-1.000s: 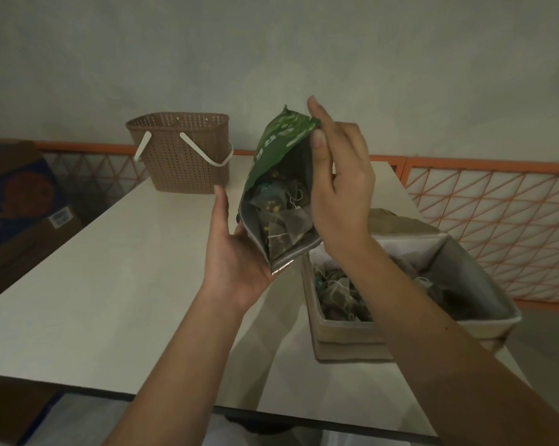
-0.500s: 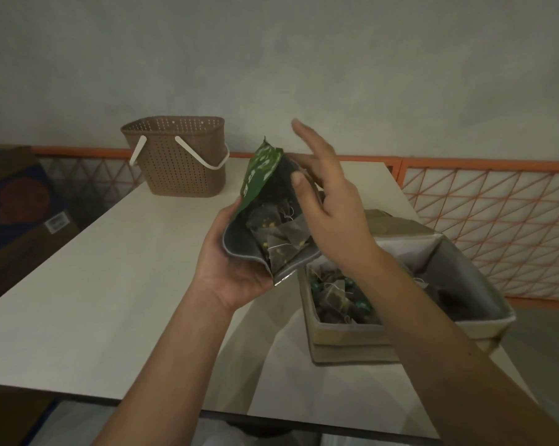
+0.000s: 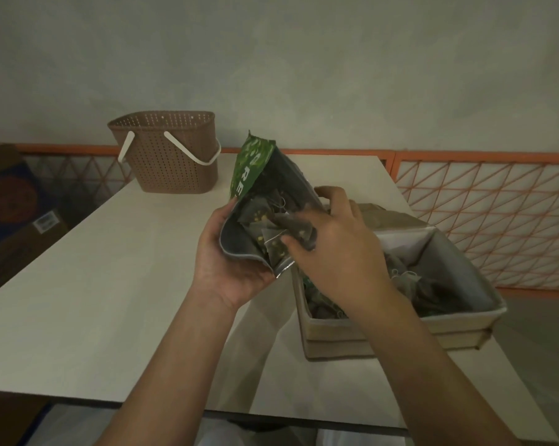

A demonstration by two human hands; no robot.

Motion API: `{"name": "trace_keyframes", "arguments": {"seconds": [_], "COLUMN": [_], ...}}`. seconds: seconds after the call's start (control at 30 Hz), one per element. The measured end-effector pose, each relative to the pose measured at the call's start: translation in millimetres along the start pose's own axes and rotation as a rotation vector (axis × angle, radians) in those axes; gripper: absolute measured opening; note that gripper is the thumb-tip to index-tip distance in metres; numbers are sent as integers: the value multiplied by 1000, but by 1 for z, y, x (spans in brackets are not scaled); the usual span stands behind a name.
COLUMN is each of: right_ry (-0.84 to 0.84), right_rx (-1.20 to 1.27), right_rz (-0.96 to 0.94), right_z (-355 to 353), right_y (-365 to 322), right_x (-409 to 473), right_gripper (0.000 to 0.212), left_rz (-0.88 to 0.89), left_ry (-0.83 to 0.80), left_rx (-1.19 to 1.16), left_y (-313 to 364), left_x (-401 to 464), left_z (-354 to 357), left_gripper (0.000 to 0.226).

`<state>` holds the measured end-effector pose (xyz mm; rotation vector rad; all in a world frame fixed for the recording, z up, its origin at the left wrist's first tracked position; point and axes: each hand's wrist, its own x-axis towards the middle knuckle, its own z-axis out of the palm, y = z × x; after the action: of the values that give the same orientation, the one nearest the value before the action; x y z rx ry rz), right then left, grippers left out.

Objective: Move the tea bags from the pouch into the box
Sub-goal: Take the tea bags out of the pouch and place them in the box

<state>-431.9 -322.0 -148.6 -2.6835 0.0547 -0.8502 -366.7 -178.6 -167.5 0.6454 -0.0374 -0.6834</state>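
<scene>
A green pouch [image 3: 251,170] with a grey lining is held open above the table, its mouth facing me. My left hand [image 3: 222,267] grips it from below and the left side. Several pyramid tea bags lie inside the pouch. My right hand [image 3: 339,249] reaches into the mouth, fingers closed around one tea bag [image 3: 299,228] at the pouch's edge. To the right, under my right wrist, stands the beige box [image 3: 400,333] with grey lining, holding several tea bags [image 3: 407,281].
A brown woven basket [image 3: 172,156] with white handles stands at the table's far left. The white table [image 3: 78,284] ends close to me. An orange lattice railing [image 3: 484,201] runs behind. A cardboard carton [image 3: 11,201] sits at the left.
My right hand dropped from above the pouch into its mouth and closed on a tea bag. My left hand lowered the pouch and tilted it more open toward me.
</scene>
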Motion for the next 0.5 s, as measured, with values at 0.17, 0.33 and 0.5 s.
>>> {"name": "trace_keyframes", "arguments": {"seconds": [0.17, 0.33, 0.5], "right_ry": [178, 352, 440], "right_rx": [198, 632, 858], "right_rz": [56, 138, 223], "right_z": [-5, -30, -51], "right_y": [9, 16, 30], "right_x": [1, -4, -15], "right_gripper": [9, 10, 13], "left_rz": [11, 61, 62], "left_ry": [-25, -16, -11], "left_rx": [-21, -42, -23], "left_y": [-2, -7, -12], "left_x": [2, 6, 8], "left_z": [7, 13, 21], "left_gripper": [56, 51, 47]}}
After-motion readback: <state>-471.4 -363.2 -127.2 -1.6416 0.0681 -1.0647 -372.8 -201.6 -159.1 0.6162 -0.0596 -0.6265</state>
